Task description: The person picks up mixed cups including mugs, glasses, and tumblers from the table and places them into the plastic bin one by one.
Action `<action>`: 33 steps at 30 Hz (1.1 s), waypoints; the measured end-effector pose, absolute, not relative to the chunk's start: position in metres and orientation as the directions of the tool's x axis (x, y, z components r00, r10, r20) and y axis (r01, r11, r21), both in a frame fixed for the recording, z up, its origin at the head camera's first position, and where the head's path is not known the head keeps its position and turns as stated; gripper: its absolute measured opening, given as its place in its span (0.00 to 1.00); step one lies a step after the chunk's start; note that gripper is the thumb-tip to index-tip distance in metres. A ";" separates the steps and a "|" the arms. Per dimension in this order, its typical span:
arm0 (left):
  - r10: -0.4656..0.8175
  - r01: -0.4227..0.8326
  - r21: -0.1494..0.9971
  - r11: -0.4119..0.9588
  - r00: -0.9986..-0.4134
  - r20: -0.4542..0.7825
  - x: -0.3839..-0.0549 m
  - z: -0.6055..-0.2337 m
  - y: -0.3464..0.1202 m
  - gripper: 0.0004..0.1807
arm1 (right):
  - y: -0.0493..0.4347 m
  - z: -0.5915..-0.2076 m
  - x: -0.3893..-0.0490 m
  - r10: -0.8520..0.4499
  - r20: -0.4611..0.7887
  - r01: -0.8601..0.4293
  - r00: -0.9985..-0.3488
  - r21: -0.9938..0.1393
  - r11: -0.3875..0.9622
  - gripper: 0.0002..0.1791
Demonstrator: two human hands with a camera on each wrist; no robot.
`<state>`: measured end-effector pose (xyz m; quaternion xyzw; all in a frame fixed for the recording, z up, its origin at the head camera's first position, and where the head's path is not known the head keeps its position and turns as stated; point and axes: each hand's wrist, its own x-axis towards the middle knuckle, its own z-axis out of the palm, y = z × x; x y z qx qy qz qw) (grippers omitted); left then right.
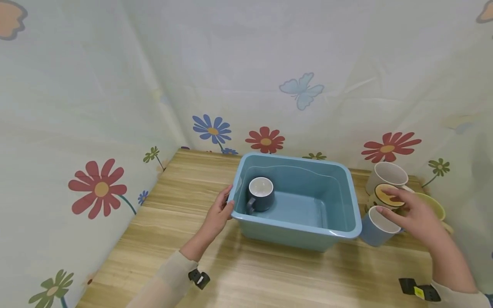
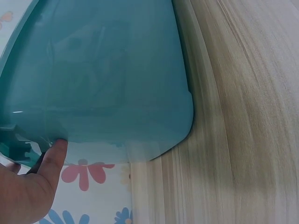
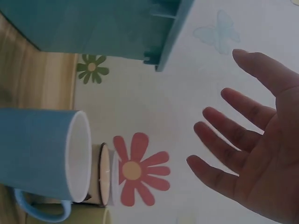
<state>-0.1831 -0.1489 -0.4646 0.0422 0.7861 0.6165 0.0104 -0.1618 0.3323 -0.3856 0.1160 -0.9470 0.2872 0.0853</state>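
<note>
A light-blue plastic tub stands on the wooden table. At its left rim my left hand grips the edge; in the left wrist view the thumb lies against the tub's outer wall. Inside the tub, on the left, a dark grey mug with a white interior stands upright. My right hand hovers over a group of mugs right of the tub. Its fingers are spread and hold nothing in the right wrist view. Nearest below it are a blue mug and a cream mug with a yellow interior.
Behind the cream mug stands a white mug, and a yellow-green mug is partly hidden by my right hand. The wooden table extends left of and in front of the tub. Flower-printed cloth encloses the back and sides.
</note>
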 end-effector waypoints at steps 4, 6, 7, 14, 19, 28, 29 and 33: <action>0.085 0.053 0.974 0.222 -0.996 0.035 -0.184 -0.465 -0.148 0.30 | 0.334 -0.396 -0.157 -0.131 0.173 -0.200 -0.976 -0.485 0.851 0.36; 0.085 0.050 0.975 0.218 -0.996 0.032 -0.183 -0.465 -0.148 0.30 | 0.334 -0.401 -0.155 -0.111 0.147 -0.168 -0.983 -0.471 0.866 0.37; 0.084 0.050 0.975 0.217 -0.996 0.032 -0.183 -0.465 -0.148 0.30 | 0.335 -0.403 -0.155 -0.105 0.136 -0.158 -0.985 -0.471 0.868 0.38; 0.079 0.058 0.972 0.230 -0.996 0.041 -0.183 -0.463 -0.148 0.30 | 0.341 -0.418 -0.156 -0.103 0.063 -0.121 -0.993 -0.454 0.883 0.46; 0.078 0.054 0.973 0.224 -0.996 0.038 -0.182 -0.461 -0.148 0.30 | 0.348 -0.430 -0.159 -0.133 0.085 -0.157 -0.987 -0.426 0.891 0.50; 0.068 0.033 0.974 0.224 -0.998 0.018 -0.180 -0.461 -0.148 0.30 | 0.355 -0.446 -0.167 -0.134 0.054 -0.145 -0.989 -0.395 0.907 0.51; 0.068 0.035 0.975 0.220 -0.997 0.020 -0.180 -0.461 -0.148 0.30 | 0.356 -0.446 -0.167 -0.133 0.043 -0.139 -0.990 -0.391 0.910 0.51; 0.067 0.042 0.975 0.220 -0.997 0.028 -0.181 -0.460 -0.148 0.30 | 0.357 -0.448 -0.172 -0.128 0.012 -0.123 -0.992 -0.379 0.917 0.52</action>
